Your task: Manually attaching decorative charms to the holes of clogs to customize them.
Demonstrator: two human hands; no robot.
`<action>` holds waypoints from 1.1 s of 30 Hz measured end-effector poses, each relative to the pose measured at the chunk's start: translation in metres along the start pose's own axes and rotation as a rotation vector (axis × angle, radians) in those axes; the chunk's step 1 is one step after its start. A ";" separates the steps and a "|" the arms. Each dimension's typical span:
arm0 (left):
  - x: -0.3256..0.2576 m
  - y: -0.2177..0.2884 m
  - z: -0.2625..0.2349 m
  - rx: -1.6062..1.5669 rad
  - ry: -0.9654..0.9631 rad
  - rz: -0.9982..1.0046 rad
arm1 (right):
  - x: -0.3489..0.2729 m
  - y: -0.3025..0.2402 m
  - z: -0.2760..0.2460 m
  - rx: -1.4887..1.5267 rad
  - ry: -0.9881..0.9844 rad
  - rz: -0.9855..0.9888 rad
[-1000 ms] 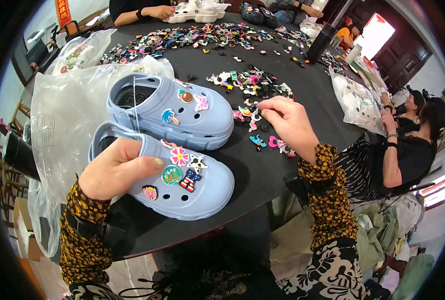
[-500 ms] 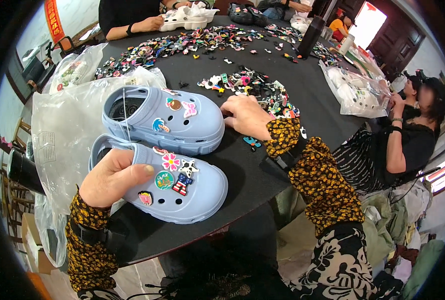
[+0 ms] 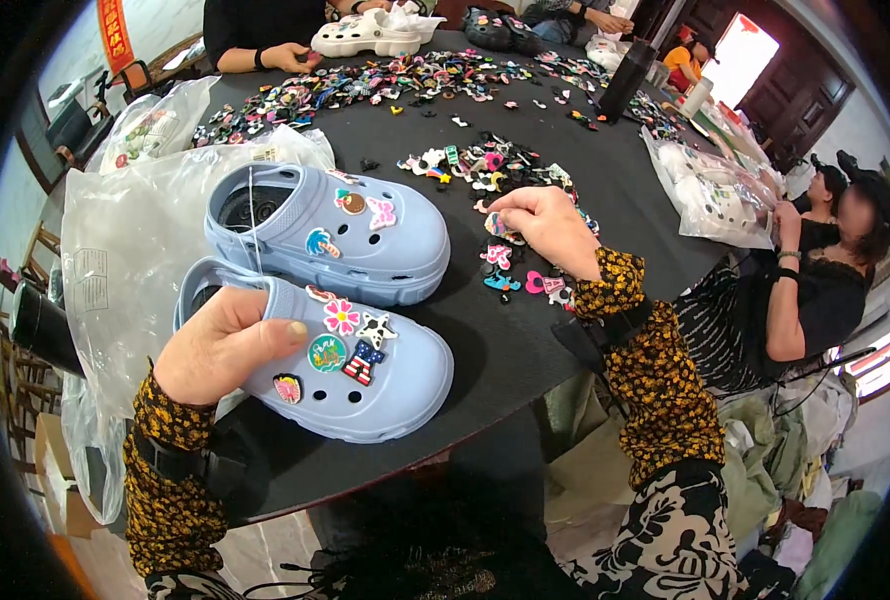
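Note:
My left hand [image 3: 227,345] grips the nearer light-blue clog [image 3: 397,385] at its opening, thumb on top and fingers hidden inside. Several charms sit in that clog's holes, among them a pink flower [image 3: 342,317] and a stars-and-stripes letter [image 3: 364,362]. Behind it stands the matching clog [image 3: 405,255], with a palm tree and a butterfly charm on it. To the right of the clogs, my right hand [image 3: 550,225] pinches a small multicoloured shoe charm [image 3: 503,228] at the near edge of a charm pile [image 3: 495,160]. A few loose charms [image 3: 502,282] lie just below my fingers.
A larger heap of charms [image 3: 365,90] spreads across the black table [image 3: 435,400]. Plastic bags [image 3: 115,240] lie at the left, and bagged white clogs [image 3: 715,195] at the right. A black bottle [image 3: 625,80] stands farther back. Other people sit around the table.
My right hand has moved right, from beside the far clog to the charm pile, and now pinches a charm. More loose charms show below it. My left hand keeps its hold.

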State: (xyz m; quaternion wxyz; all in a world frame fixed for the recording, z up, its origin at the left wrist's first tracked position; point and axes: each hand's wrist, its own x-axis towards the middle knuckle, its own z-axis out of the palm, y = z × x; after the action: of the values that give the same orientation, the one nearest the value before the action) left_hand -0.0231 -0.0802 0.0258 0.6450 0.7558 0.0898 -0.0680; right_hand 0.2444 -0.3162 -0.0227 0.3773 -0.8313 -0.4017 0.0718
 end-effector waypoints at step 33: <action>0.006 -0.003 0.010 0.005 0.010 -0.011 | -0.035 0.009 0.005 -0.283 -0.105 -0.132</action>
State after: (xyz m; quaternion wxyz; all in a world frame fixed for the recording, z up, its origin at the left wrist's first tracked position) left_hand -0.0180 -0.0892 0.0203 0.6422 0.7573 0.0972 -0.0681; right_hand 0.2243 -0.3425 -0.0392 0.2387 -0.8430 -0.4810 0.0328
